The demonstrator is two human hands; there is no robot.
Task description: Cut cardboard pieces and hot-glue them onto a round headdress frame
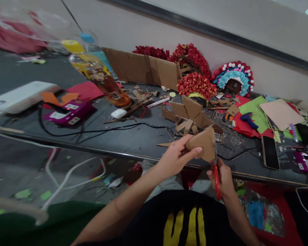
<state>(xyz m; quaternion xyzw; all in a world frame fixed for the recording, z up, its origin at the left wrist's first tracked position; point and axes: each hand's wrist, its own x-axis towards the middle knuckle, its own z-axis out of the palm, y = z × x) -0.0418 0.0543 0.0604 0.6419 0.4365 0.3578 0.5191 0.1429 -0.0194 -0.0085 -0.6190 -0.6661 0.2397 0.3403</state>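
Between the fingers and thumb of my left hand point(178, 153) is a piece of brown cardboard point(205, 143), held over the table's front edge. My right hand point(223, 179) grips red-handled scissors point(216, 179), whose blades point upward along the cardboard's right edge. Whether the blades are closed is hard to see. Just beyond the held piece lies a structure of bent cardboard strips point(191, 112). Past that sits a dome covered in red and orange curled bits point(196, 85).
A tea bottle point(102, 78) with a yellow cap stands at left near a purple power strip point(70, 111). A black cable crosses the table point(118, 138). At right are a phone point(270, 152), a blue glue gun point(248, 120) and coloured paper point(281, 112). Cardboard scraps litter the surface.
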